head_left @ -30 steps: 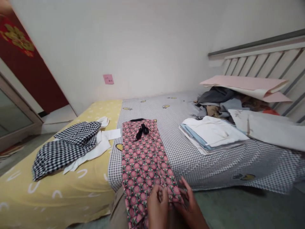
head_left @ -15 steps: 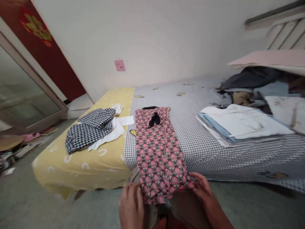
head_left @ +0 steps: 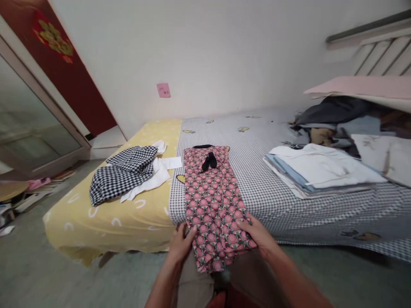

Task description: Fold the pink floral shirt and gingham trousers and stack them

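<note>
A pink floral dress [head_left: 212, 201] with a black bow [head_left: 209, 161] and a dark collar lies lengthwise on the bed, folded narrow. Its lower end hangs over the front edge toward my lap. My left hand [head_left: 183, 241] is closed at the left edge of the dress, with the thumb against the cloth and the other fingers partly hidden. On the opposite edge my right hand [head_left: 258, 234] pinches the cloth, its thumb on top and its fingers underneath.
A black-and-white checked garment [head_left: 123, 173] lies with white cloth [head_left: 150, 184] on the bed's yellow side. To the right sits a stack of folded clothes [head_left: 324, 167], with a dark clothing heap [head_left: 334, 110] behind it. The bed's front edge [head_left: 128, 239] drops to the floor.
Both hands have moved up along the dress, from near its hem to higher on its side edges. The dress stays laid out on the bed; the view has shifted slightly.
</note>
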`<state>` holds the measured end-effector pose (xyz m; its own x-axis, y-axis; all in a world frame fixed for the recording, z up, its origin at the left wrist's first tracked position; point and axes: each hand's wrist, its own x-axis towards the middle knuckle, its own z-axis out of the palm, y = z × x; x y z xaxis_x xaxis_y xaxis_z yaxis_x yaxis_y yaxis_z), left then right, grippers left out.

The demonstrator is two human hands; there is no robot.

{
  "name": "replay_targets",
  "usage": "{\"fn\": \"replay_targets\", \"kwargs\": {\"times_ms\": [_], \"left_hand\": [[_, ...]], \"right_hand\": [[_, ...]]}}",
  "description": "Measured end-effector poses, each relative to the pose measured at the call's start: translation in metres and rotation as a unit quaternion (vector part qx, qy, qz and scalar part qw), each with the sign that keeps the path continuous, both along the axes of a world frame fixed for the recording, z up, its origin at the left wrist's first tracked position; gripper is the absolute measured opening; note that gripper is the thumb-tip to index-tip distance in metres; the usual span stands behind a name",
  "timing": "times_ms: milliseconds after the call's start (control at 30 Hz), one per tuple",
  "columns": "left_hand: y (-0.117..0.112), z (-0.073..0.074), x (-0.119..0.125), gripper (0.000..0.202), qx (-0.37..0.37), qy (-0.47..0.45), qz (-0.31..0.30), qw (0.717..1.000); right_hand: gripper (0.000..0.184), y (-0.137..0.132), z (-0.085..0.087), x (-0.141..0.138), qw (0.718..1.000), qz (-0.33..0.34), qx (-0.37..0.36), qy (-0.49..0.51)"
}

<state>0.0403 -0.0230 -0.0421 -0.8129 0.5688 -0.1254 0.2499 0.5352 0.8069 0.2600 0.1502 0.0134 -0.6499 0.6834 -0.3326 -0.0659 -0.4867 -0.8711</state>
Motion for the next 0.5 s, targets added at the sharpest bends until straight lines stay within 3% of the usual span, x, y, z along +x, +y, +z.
{"fn": "replay_targets", "kwargs": {"times_ms": [133,200,367,500], "left_hand": [[0.009,0.019,0.015,0.060,0.003,0.009,-0.009,1.000],[0.004,0.032,0.022,0.056,0.041,-0.016,-0.024,0.999],[-0.028,0.066,0.027,0.061,0.175,-0.217,-0.009,0.960],[-0.046,0.068,0.031,0.067,0.154,-0.201,0.029,0.967]], "right_hand": [[0.062,-0.009,0.009,-0.005,0.997,0.012,-0.065,0.040],[0.061,-0.012,0.015,-0.002,0.995,0.006,-0.091,0.046],[0.062,-0.021,0.022,0.020,0.997,-0.004,-0.067,0.034],[0.077,-0.033,0.016,0.037,0.998,0.025,-0.054,0.010]]}}
